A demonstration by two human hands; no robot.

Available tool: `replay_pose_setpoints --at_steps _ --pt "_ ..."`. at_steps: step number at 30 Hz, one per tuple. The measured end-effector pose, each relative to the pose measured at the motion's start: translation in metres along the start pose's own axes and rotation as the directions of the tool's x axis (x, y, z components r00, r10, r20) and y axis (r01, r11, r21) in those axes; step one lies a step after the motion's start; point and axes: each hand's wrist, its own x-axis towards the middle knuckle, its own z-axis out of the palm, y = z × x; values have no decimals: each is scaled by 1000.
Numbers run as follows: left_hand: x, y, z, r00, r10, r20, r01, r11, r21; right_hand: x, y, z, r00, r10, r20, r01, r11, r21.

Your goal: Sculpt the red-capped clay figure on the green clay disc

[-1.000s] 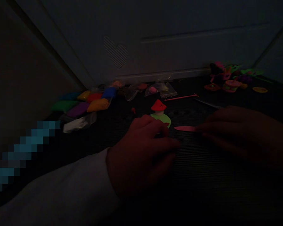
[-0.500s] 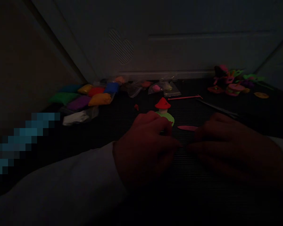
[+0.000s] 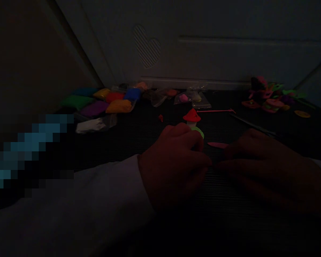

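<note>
In dim light my left hand (image 3: 176,167) is closed, thumb and fingers pressed together, low over the dark ribbed table; what it pinches, if anything, I cannot make out. Just behind it stands a clay mushroom (image 3: 192,116) with a red cap and pale stem on a green clay base (image 3: 198,132), which the hand partly hides. My right hand (image 3: 270,171) is closed too, its fingertips close to the left hand's; anything between them is too dark to see. A pink modelling tool (image 3: 216,145) lies beside the right fingers, its far part hidden.
At back left are bagged clay packs, among them an orange one (image 3: 119,106) and a white one (image 3: 92,125). A red clay scrap (image 3: 161,117), a thin pink stick (image 3: 216,111) and a long dark tool (image 3: 253,123) lie beyond my hands. Colourful pieces (image 3: 273,103) are heaped at back right.
The whole view has shifted slightly, so things appear further right. My left fingertips have come closer to the right ones and cover more of the green base.
</note>
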Motion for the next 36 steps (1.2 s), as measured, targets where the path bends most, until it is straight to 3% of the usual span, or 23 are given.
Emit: replay_pose_setpoints --at_steps 26,36 --pt "0 -1 -1 1000 -14 21 14 1000 -7 0 4 0 1000 -7 -3 7 1000 -26" --pt "5 -6 2 999 -36 40 36 999 -9 10 5 2 998 53 -38 -54 998 -24"
